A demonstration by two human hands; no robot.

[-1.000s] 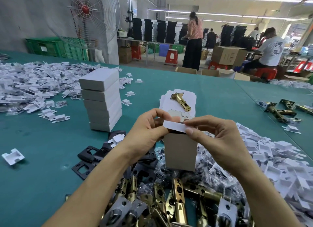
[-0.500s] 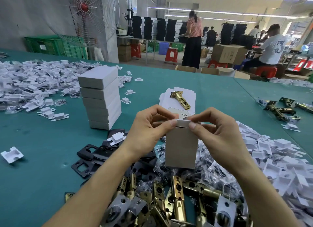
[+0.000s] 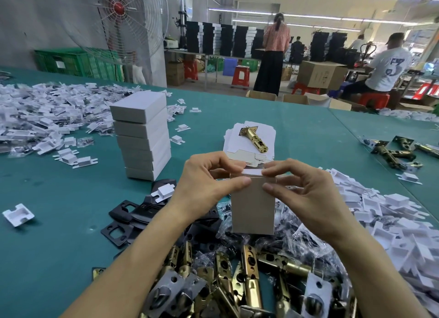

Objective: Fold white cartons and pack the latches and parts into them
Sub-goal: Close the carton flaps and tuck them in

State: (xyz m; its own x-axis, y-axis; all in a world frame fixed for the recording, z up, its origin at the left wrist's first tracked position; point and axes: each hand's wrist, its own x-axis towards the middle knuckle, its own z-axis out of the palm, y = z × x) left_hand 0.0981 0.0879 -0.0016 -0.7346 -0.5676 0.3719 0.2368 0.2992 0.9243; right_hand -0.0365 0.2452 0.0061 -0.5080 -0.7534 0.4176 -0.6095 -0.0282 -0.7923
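An upright white carton (image 3: pixel 253 208) stands over the parts pile in the middle of the head view. My left hand (image 3: pixel 206 182) grips its top left corner, thumb on the front face. My right hand (image 3: pixel 301 189) pinches the top flap at the right, pressing it down flat. Behind the carton lies a stack of flat carton blanks (image 3: pixel 240 137) with one brass latch (image 3: pixel 254 137) on top. Brass latches (image 3: pixel 240 279) lie heaped near me, with bagged parts (image 3: pixel 294 232) and black strike plates (image 3: pixel 126 220).
A stack of closed white cartons (image 3: pixel 142 135) stands at left centre. White plastic inserts are heaped at far left (image 3: pixel 35 118) and at right (image 3: pixel 389 220). More latches (image 3: pixel 394 151) lie at the right edge. A fan (image 3: pixel 123 21) and people working are beyond the green table (image 3: pixel 59 246).
The top flap, raised a second ago, has been pushed down level with the carton's top. Both hands have stayed at the carton's upper corners.
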